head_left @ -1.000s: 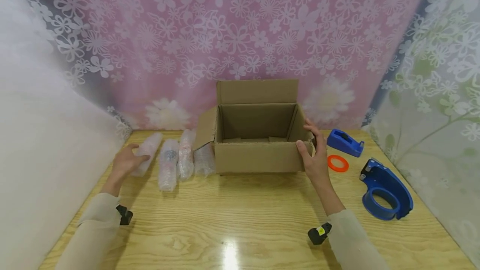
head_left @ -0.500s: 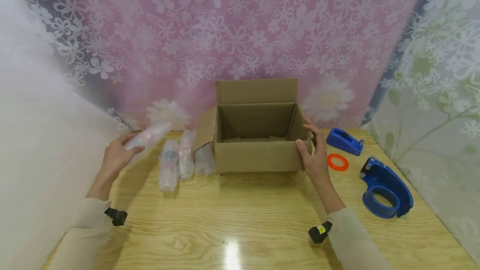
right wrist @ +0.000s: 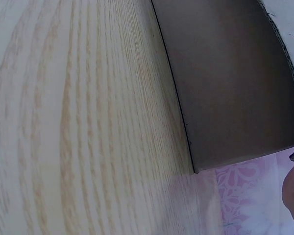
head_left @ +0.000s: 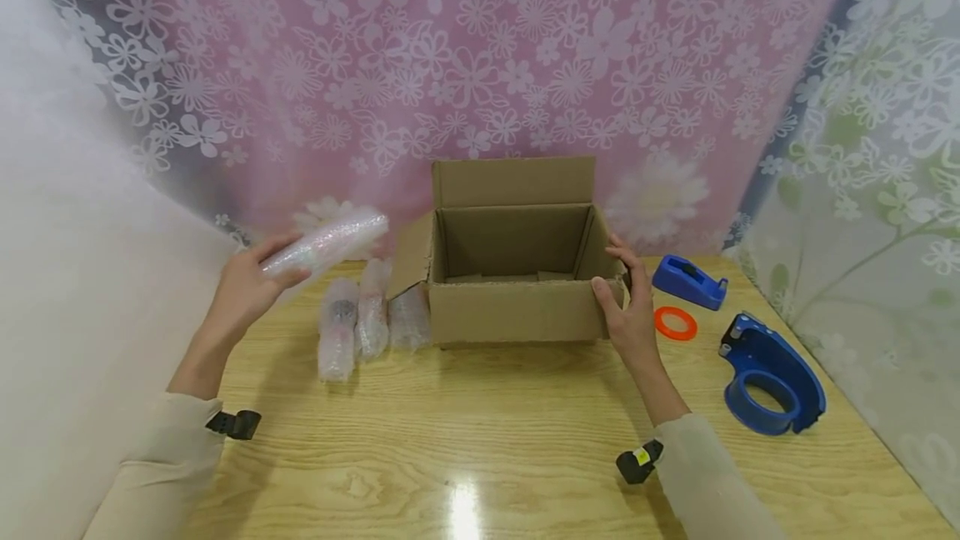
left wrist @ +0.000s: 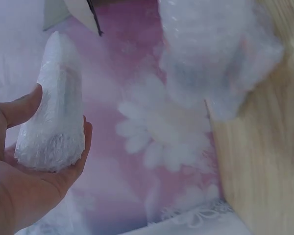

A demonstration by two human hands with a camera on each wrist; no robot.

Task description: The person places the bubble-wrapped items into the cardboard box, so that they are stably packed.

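Bare counter [head_left: 450, 440] runs between the two forearms, so a hand could pass low along the near side of the cardboard box [head_left: 517, 315]. The box's mouth is open from above; the far flap [head_left: 516, 182] stands up behind it, the left flap [head_left: 411, 252] juts out leftward, and the right hand [head_left: 630, 307] blocks the near right corner. Three wrapped bundles [head_left: 372, 315] bar the counter left of the box; the held bundle [head_left: 326, 244] has air above them, with the left flap in its way rightward. On the right, a tape dispenser [head_left: 688, 283], orange ring [head_left: 677, 323] and blue tape cutter [head_left: 776, 377] leave only small gaps.
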